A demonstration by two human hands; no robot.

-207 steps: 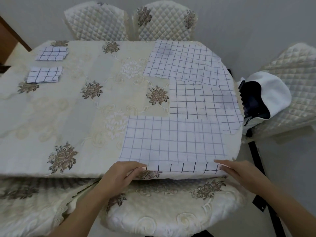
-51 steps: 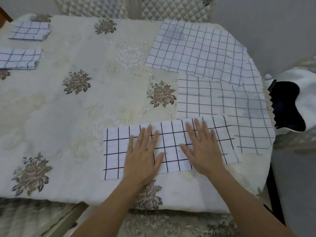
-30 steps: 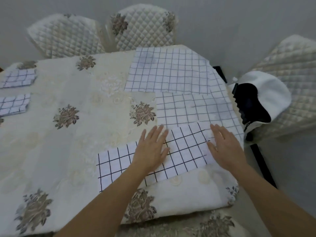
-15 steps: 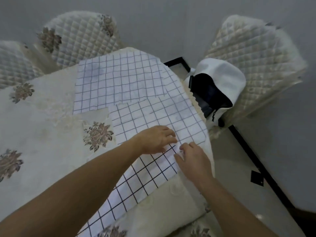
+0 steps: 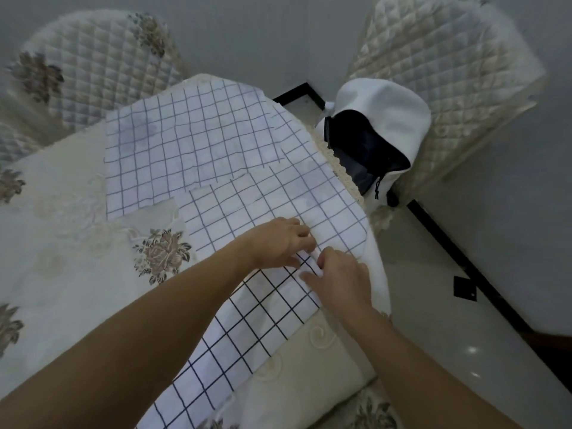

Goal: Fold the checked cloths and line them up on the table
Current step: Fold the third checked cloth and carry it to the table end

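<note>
Both hands have left the strip's middle, where they lay flat a second ago, and meet at its right end. Left hand (image 5: 278,243) and right hand (image 5: 339,281), fingers curled, pinch the end edge of the folded checked cloth (image 5: 247,329). Its long axis runs diagonally across the table (image 5: 62,230) (near-left to far-right), the pinched end lying on the nearer unfolded cloth (image 5: 272,196), with the farther unfolded cloth (image 5: 192,140) beyond.

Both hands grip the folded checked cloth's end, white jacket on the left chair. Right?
No: the head view shows the white jacket on the right chair. The left hand and right hand do grip the folded checked cloth at its end.
</note>
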